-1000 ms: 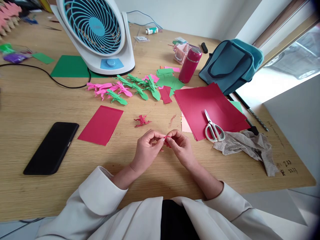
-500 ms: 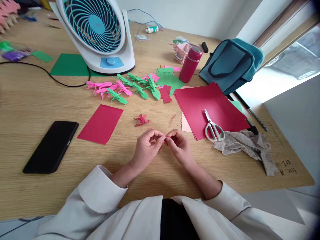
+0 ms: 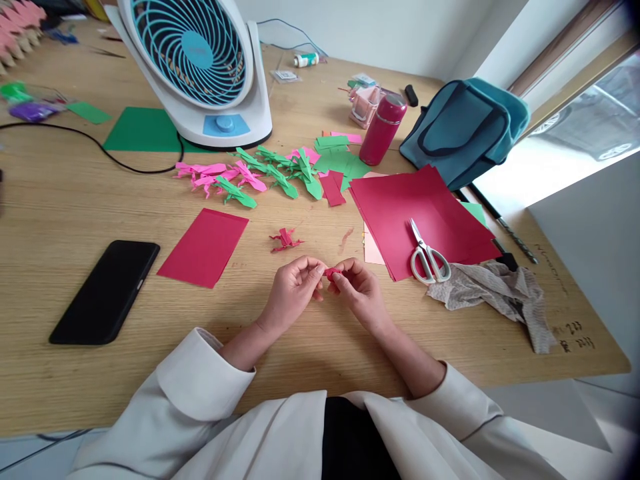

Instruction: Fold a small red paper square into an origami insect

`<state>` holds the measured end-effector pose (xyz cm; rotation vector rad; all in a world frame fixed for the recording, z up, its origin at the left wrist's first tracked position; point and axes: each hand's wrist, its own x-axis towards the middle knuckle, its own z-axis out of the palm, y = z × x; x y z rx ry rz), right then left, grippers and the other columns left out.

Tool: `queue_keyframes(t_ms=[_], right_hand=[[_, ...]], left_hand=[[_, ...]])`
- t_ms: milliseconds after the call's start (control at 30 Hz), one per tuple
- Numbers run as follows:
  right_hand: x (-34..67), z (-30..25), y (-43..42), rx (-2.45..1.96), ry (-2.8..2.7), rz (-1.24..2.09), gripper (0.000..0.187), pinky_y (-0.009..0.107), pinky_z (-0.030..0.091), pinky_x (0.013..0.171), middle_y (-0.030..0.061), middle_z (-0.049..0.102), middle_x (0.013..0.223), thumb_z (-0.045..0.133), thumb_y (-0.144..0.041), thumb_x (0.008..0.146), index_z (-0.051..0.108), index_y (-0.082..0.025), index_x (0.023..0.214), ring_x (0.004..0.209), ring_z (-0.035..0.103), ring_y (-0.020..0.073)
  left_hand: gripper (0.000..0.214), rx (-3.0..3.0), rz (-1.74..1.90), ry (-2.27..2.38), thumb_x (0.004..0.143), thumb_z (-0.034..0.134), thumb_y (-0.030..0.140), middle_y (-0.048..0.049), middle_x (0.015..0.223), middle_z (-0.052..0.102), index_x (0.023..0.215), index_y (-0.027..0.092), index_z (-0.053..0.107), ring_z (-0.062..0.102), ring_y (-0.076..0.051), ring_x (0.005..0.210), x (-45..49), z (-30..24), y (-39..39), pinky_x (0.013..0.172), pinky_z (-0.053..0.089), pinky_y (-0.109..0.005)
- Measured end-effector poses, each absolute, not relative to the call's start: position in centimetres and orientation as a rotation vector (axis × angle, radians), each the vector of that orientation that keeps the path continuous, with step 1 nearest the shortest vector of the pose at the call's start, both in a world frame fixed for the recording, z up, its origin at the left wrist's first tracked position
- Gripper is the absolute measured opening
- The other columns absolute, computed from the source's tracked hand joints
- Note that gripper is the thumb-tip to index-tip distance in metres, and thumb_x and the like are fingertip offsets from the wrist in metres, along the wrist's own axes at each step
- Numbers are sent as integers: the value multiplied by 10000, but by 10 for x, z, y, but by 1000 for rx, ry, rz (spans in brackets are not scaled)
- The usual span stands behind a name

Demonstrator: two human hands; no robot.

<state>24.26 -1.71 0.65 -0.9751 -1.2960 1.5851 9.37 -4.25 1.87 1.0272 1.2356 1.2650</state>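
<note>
A small piece of folded red paper (image 3: 331,272) is pinched between my two hands, above the wooden table. My left hand (image 3: 296,288) grips its left end with thumb and fingertips. On the other end the thumb and fingers of my right hand (image 3: 361,293) are closed, covering much of the paper. Just beyond my hands lies a finished-looking red origami figure (image 3: 285,240) with thin legs. Farther back, green origami figures (image 3: 280,175) and pink origami figures (image 3: 215,175) lie in a cluster.
Red sheets (image 3: 205,248) lie at left, near a black phone (image 3: 105,292). At right, scissors (image 3: 428,257) rest on larger red sheets (image 3: 405,200) beside a crumpled cloth (image 3: 493,290). Behind stand a fan (image 3: 200,73), a red flask (image 3: 383,130) and a teal bag (image 3: 463,130).
My fingertips have drawn slightly apart, and more of the folded red paper shows between them. The things on the table have stayed in place.
</note>
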Motion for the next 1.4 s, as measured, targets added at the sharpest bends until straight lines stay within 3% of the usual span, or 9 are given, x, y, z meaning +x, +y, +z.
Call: queue_keyframes(t_ms=[167,633,800,1000,1167,1400], right_hand=[[243,2,-17,-988,-1323,1560,273,240,475,609,-17,622,722,724,-444,832,607,-198,853,611,578,102],[243,3,-21,-973,-1412,1537,222,257,471,658,-2,628,807,684,-418,875,606,-214,917,697,594,124],[245,8,-19,-939,-1294,1704,309,265,450,642,1,614,753,570,-494,935,608,-197,857,663,571,122],[244,8,-15,-975,-1182,1782,304,246,442,619,-20,604,735,741,-478,801,614,-204,829,638,548,109],[244,12,-14,-979,-1229,1734,292,233,425,590,-25,597,689,765,-463,777,646,-202,831,609,502,100],[244,14,-14,-1002,-1298,1658,313,246,475,647,-2,644,774,799,-459,736,651,-205,844,698,577,123]], left_hand=[[153,1145,1283,1296,819,657,302,-1,725,644,808,149,653,572,-83,559,93,14,-43,460,512,-167],[79,1015,1319,1270,785,649,229,28,692,594,789,164,604,564,-89,576,96,5,-43,443,535,-177],[60,1055,1342,1248,777,638,208,38,669,570,783,170,592,557,-84,555,97,8,-43,432,522,-171],[53,1108,1361,1251,796,640,214,27,706,586,806,165,623,575,-85,590,98,8,-44,439,512,-159],[83,1076,1354,1271,800,653,233,25,690,595,796,155,626,560,-79,571,97,8,-44,436,503,-157],[91,1091,1363,1273,799,651,242,7,732,625,808,152,635,587,-87,601,97,10,-45,457,513,-159]])
